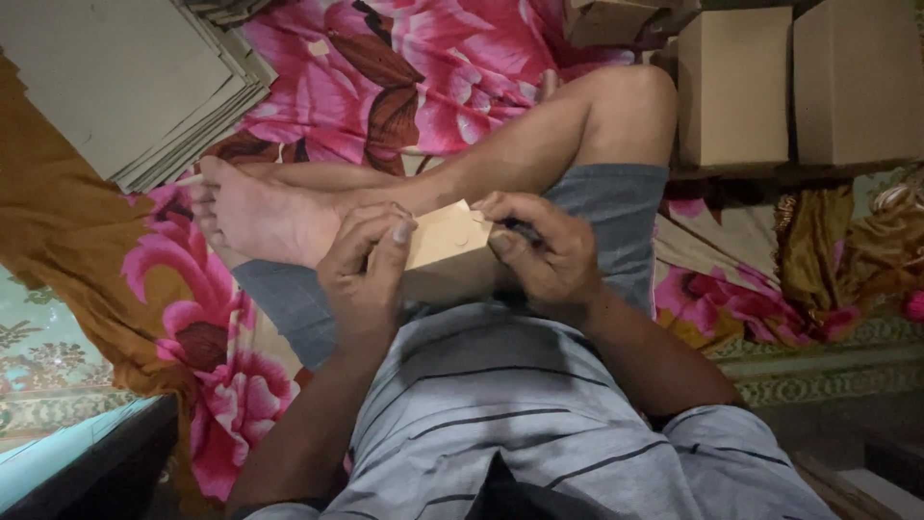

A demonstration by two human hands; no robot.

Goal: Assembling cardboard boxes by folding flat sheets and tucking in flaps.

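From the head view, we hold a small tan carton (448, 248) over our lap, left hand (364, 274) and right hand (541, 252) both clamped on it, half-formed. Finished brown boxes (736, 87) stand upper right; the flat cardboard stack (125, 82) upper left remains unfolded.

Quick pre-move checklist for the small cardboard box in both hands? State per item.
1. Left hand grips the small cardboard box: ok.
2. Right hand grips the box's other side: ok.
3. Top face visible between the hands: ok.
4. Flaps fully closed: cannot tell, fingers cover the edges.
5. Stack of flat cardboard sheets lies at upper left: ok.
6. Two finished boxes stand upright at upper right: ok.
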